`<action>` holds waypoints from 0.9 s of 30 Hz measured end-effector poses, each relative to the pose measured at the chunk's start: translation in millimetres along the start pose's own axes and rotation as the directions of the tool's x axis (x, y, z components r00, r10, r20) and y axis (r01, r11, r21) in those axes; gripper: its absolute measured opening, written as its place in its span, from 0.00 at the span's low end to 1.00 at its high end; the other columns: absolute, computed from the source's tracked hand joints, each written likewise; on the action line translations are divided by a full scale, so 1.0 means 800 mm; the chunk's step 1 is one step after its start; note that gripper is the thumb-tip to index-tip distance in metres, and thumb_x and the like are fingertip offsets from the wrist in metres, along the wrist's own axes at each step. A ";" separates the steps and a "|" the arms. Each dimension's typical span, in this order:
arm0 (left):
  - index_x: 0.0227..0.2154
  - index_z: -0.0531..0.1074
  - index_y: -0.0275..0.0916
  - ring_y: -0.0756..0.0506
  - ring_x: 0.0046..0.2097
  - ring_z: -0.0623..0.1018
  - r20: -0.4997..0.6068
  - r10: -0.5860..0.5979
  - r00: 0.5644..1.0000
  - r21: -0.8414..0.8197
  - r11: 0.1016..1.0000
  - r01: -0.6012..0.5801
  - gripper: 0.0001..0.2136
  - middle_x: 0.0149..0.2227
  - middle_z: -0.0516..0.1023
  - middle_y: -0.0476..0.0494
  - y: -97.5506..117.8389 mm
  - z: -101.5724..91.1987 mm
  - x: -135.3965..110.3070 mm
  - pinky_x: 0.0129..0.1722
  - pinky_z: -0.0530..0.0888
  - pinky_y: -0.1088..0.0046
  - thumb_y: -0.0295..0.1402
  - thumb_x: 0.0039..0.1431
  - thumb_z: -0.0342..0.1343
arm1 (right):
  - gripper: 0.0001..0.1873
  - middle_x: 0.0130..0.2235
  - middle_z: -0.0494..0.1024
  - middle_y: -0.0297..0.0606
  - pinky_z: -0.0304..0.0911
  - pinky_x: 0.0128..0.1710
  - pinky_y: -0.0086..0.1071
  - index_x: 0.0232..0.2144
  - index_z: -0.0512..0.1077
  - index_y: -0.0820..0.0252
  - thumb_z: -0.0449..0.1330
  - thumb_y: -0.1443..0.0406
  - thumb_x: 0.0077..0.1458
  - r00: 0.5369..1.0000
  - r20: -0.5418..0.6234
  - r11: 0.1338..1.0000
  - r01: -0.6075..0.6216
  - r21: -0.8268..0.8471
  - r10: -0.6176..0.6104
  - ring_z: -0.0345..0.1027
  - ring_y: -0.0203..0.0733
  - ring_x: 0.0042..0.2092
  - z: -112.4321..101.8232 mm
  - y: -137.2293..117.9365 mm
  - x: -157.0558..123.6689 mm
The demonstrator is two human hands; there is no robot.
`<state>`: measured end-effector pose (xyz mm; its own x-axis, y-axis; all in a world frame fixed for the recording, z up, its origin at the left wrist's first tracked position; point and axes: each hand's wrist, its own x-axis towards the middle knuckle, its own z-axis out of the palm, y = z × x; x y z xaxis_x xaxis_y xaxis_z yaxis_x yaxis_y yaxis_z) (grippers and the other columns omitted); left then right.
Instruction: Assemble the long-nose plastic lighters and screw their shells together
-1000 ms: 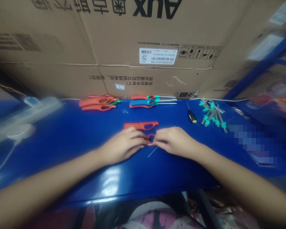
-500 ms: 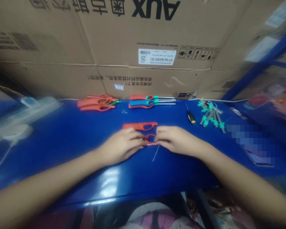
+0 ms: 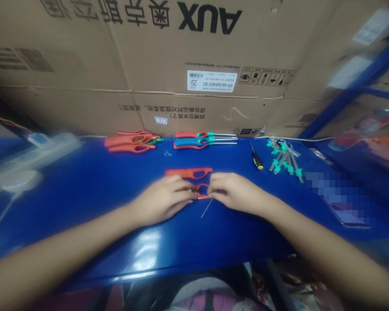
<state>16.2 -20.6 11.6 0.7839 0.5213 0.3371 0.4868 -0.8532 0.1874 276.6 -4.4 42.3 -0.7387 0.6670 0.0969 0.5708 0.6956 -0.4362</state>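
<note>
Likely a fitting step: left hand (image 3: pixel 167 195) grips red handle shell (image 3: pixel 203 197), right hand (image 3: pixel 235 190) apparently pinches thin strand (image 3: pixel 206 207); next needs careful tucking.

The left fingers (image 3: pixel 185 195) and right fingers (image 3: pixel 216 190) are bare and slender, and the hands behind them are uncovered too. Past each wrist, the left forearm (image 3: pixel 81 244) and right forearm (image 3: pixel 324 248) are bare as far as they show, slim near the hand and blurred toward the lower corners. Below the fingers, at the bottom edge, a patterned garment (image 3: pixel 201 284) shows: dark cloth at the sides, a curved greyish-white band across the middle, and pink patches under it, parted by black marks. Its finer print is blurred.
</note>
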 end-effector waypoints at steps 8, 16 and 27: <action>0.55 0.73 0.47 0.41 0.57 0.75 0.011 0.017 1.000 -0.013 1.000 -0.017 0.14 0.59 0.75 0.43 -0.006 -0.002 -0.001 0.55 0.73 0.61 0.32 0.70 0.51 | 0.08 0.38 0.78 0.40 0.68 0.43 0.33 0.38 0.77 0.60 0.57 0.66 0.65 0.953 -0.253 0.983 0.179 0.031 -0.166 0.72 0.38 0.39 -0.027 0.039 -0.003; 0.57 0.72 0.47 0.41 0.58 0.75 0.039 0.049 0.998 -0.030 0.998 -0.048 0.15 0.58 0.75 0.43 -0.008 -0.013 -0.002 0.56 0.73 0.61 0.34 0.70 0.52 | 0.17 0.50 0.75 0.51 0.64 0.52 0.40 0.48 0.77 0.63 0.56 0.70 0.58 0.560 -0.569 0.565 -0.803 -0.192 0.603 0.69 0.52 0.52 -0.083 0.156 -0.034; 0.59 0.70 0.47 0.40 0.57 0.74 0.080 0.065 0.995 -0.028 0.998 -0.063 0.17 0.58 0.75 0.43 -0.008 -0.015 -0.004 0.56 0.73 0.58 0.31 0.69 0.50 | 0.08 0.42 0.78 0.46 0.64 0.47 0.43 0.29 0.81 0.57 0.63 0.71 0.45 0.331 -0.567 0.367 -0.929 -0.055 0.754 0.69 0.54 0.48 -0.095 0.197 -0.057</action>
<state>6.3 -17.0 20.3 0.8423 0.4643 0.2739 0.4252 -0.8845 0.1918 427.9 95.2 37.1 0.3888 0.8971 0.2099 0.9151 -0.3496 -0.2011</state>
